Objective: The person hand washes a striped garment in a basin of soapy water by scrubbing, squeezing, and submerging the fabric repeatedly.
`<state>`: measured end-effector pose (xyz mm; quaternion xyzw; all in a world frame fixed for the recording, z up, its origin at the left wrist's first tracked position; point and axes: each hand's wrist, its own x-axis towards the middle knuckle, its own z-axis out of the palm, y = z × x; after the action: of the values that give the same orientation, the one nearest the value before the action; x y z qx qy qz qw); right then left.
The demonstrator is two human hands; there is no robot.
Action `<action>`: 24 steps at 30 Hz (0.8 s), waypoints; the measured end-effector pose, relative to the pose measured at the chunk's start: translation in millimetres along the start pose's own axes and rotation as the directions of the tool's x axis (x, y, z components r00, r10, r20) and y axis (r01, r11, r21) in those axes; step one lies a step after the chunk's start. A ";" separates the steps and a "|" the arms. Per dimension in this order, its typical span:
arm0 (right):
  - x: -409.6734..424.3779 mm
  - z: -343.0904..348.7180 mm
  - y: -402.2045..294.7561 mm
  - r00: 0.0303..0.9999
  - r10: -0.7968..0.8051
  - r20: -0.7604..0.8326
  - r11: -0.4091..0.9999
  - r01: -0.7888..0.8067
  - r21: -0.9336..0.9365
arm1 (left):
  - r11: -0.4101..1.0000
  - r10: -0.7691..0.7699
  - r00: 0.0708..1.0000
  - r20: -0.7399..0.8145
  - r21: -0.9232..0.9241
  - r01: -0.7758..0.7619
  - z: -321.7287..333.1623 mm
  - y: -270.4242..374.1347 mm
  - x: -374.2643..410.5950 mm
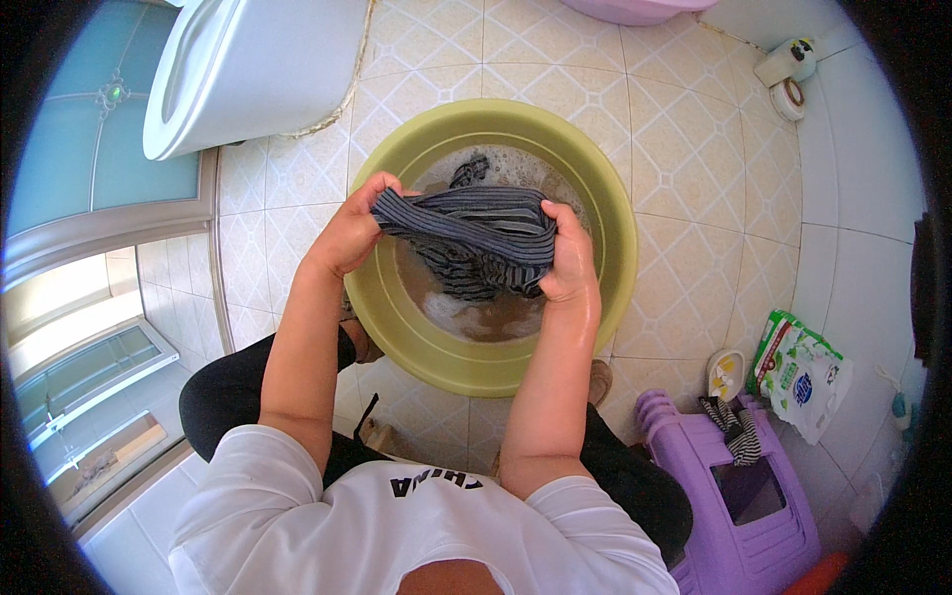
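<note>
A dark striped cloth garment (476,227) is stretched between my two hands above a yellow-green plastic basin (483,379). My left hand (357,227) grips its left end, near the basin's left rim. On the right, my right hand (569,249) holds the other end with the thumb on top. The lower part of the cloth hangs bunched towards the murky, sudsy water (476,320); where exactly it meets the water is hard to tell. Another bit of dark striped cloth (470,170) shows at the water's far side.
A white toilet (260,67) stands at the upper left. Lower right are a purple plastic stool (692,461) with a striped cloth (736,435) on it, a soap dish (725,372) and a detergent bag (799,372). Bottles (799,63) stand by the right wall, on a tiled floor (677,171).
</note>
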<state>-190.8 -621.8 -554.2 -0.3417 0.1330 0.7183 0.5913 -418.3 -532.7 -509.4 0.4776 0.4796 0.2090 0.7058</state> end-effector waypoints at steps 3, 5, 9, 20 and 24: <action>1.4 -8.9 1.6 0.999 0.029 0.014 0.998 -0.028 -0.060 | 0.990 -0.143 0.988 0.051 -0.005 0.143 -9.3 -5.4 3.1; 4.3 -24.0 -0.2 0.995 0.076 0.062 0.991 -0.068 -0.112 | 0.956 -0.172 0.978 0.122 -0.219 0.195 -1.6 -7.0 9.5; 20.4 -38.1 -7.8 0.977 -0.126 -0.175 0.907 0.042 -0.418 | 0.934 0.044 0.998 0.052 0.352 -0.060 5.8 -35.8 50.7; 74.8 -96.4 51.6 0.649 -0.748 -0.141 0.202 0.019 -0.979 | 0.465 -0.096 0.995 -0.027 0.883 0.069 78.5 -111.3 136.0; 73.8 -112.9 61.8 0.755 -0.620 -0.214 0.080 -0.211 -0.974 | 0.357 -0.244 0.970 -0.023 0.927 0.112 64.0 -145.9 117.5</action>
<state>-216.3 -649.5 -697.7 -0.8637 -0.2527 0.3667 0.2359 -332.8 -541.1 -687.8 0.7457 0.5201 -0.1999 0.3653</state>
